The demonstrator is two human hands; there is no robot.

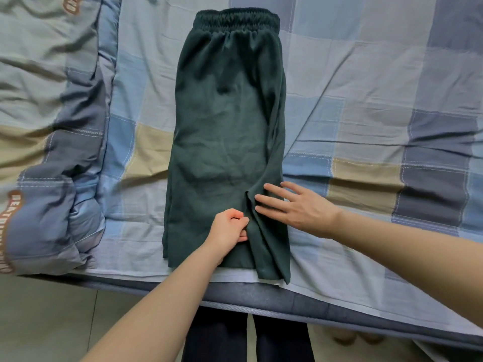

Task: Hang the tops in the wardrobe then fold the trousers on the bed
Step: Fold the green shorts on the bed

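Observation:
Dark green trousers (224, 121) lie lengthwise on the checked bed sheet (352, 105), folded leg over leg, with the elastic waistband at the far end and the hems near the bed's front edge. My left hand (229, 228) pinches a fold of the trousers' fabric near the lower right part of the legs. My right hand (295, 205) rests flat with fingers spread on the right edge of the trousers, just beside the left hand.
A bunched quilt (49, 142) in the same checked pattern lies along the left side of the bed. The bed's front edge (261, 296) runs below the trousers, with tiled floor (47, 322) and my legs beneath it.

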